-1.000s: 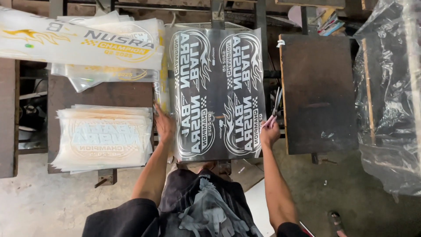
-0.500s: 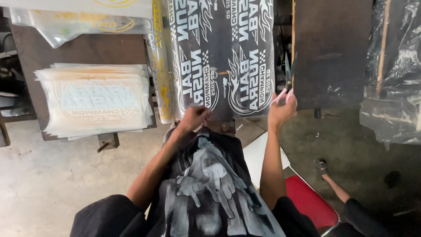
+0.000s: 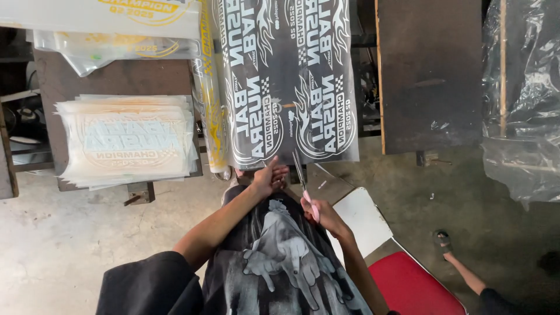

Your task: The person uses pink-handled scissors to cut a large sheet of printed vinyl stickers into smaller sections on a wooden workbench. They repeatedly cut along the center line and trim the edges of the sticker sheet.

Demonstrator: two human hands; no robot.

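A long dark film sheet [image 3: 291,87] printed with white emblems hangs off the table toward me. My left hand [image 3: 269,178] pinches its near edge, left of the centre line. My right hand [image 3: 324,214] grips pink-handled scissors [image 3: 304,184], whose blades point up at the sheet's lower edge between the two bottom emblems. The black shirt over my lap, with a grey-white print, fills the view below my hands.
A stack of clear cut prints [image 3: 125,140] lies on the brown table at left. A yellow-printed film roll [image 3: 210,93] runs beside the dark sheet. A dark board [image 3: 431,70] and plastic wrap [image 3: 525,105] stand right. Another person's sandalled foot [image 3: 446,242] and a red stool [image 3: 414,286] are on the floor.
My view has dropped and drawn closer. My right hand left the sheet's right edge and brought the scissors to the bottom centre. My left hand shifted right along the near edge.
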